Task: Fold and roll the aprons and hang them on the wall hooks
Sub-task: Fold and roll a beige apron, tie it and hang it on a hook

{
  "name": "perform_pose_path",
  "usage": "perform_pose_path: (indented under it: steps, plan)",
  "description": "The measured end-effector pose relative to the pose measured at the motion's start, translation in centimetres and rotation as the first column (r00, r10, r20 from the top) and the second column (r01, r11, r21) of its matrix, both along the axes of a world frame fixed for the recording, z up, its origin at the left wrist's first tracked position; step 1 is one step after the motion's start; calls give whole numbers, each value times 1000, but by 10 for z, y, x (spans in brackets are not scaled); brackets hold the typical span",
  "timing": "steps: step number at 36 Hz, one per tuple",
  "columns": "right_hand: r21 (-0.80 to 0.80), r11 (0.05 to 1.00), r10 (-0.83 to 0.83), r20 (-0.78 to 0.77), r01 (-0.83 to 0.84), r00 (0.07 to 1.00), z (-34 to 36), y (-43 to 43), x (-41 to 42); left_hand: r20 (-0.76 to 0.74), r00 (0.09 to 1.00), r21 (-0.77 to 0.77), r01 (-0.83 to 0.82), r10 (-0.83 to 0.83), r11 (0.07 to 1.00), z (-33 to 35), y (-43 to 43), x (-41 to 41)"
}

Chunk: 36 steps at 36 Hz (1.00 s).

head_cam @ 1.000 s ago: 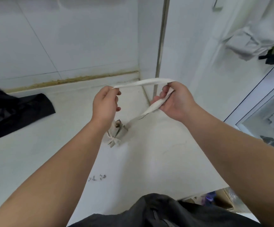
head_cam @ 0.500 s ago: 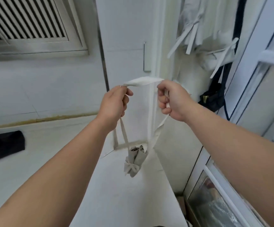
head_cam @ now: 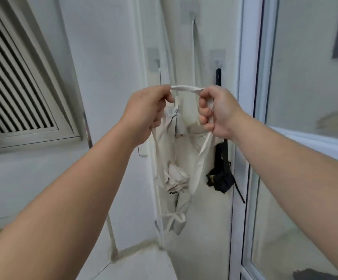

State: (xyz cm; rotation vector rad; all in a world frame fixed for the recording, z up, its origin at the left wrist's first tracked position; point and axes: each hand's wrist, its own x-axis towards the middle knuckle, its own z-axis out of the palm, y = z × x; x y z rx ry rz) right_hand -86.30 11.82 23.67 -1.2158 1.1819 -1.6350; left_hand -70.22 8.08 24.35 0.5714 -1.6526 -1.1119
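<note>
My left hand [head_cam: 146, 112] and my right hand [head_cam: 217, 111] each grip one side of a cream apron's neck strap [head_cam: 185, 88], stretched level between them at chest height. The rolled cream apron bundle [head_cam: 177, 180] dangles from that strap below my hands, tied with a thin cord. Adhesive wall hooks sit above: one hook [head_cam: 155, 61] on the left, one hook [head_cam: 217, 62] on the right, a higher hook [head_cam: 191, 16] between them. Another cream apron [head_cam: 186, 124] hangs on the wall behind my hands.
A rolled black apron [head_cam: 220, 176] hangs by its strap from the right hook. A louvred vent [head_cam: 12, 93] fills the wall at left. A white-framed glass door [head_cam: 251, 118] stands at right. A white counter surface [head_cam: 135, 265] lies below.
My hands have risen with the strap and lifted the rolled bundle off the counter. The view has tilted up from the counter to the wall hooks.
</note>
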Motion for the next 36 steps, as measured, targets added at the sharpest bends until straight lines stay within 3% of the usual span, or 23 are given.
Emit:
perform_pose_path:
  steps: [5, 11, 14, 19, 24, 30, 33, 36]
  plan:
    - [-91, 994, -55, 123, 66, 991, 52, -1, -12, 9, 984, -139, -174, 177, 975, 48, -4, -26]
    - [-339, 923, -110, 217, 181, 970, 106, -8, -27, -102, 976, -218, -210, 191, 953, 100, -12, -53]
    - [-390, 908, -100, 149, 151, 984, 124, -14, -39, -151, 960, -241, -266, 234, 933, 121, -22, -66]
    - [-432, 861, -308, -23, 268, 951, 155, -27, -72, -123, 961, -335, -276, 248, 901, 160, -40, -89]
    - [-504, 777, -553, -259, 378, 792, 188, -52, -103, -104, 925, -454, -372, 366, 810, 197, -65, -119]
    - [-612, 626, -740, -268, 484, 617, 222, -81, -124, -133, 848, -603, -481, 514, 637, 228, -87, -149]
    - [-610, 577, -805, -313, 543, 504, 235, -95, -133, -141, 787, -699, -508, 600, 503, 236, -96, -160]
    - [-626, 496, -867, -316, 602, 386, 249, -109, -141, -156, 646, -780, -545, 747, 308, 244, -103, -173]
